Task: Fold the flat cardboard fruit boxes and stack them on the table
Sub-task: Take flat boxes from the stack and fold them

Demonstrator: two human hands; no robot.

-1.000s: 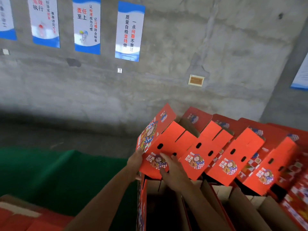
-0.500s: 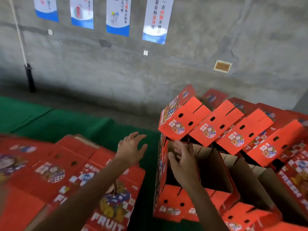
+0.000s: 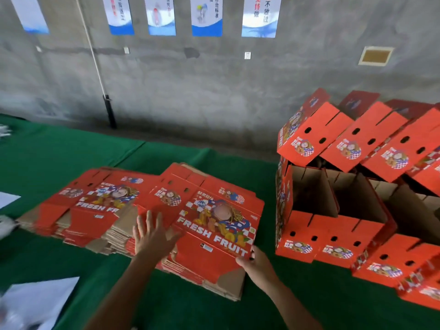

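Two hands on the top flat box (image 3: 214,225) of the near stack on the green table (image 3: 309,294): left hand (image 3: 152,236) fingers spread, pressing it flat, right hand (image 3: 256,260) pinching its near-right corner, likely to peel one sheet free; folded boxes (image 3: 333,210) stacked along the table's right edge.

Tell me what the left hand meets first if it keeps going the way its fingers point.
Probably the near pile of flat boxes: the left hand is open just above its left part, fingers aimed forward over it. Depth is unclear; contact may already exist.

Both hands (image 3: 152,236) touch top flat box (image 3: 214,225).
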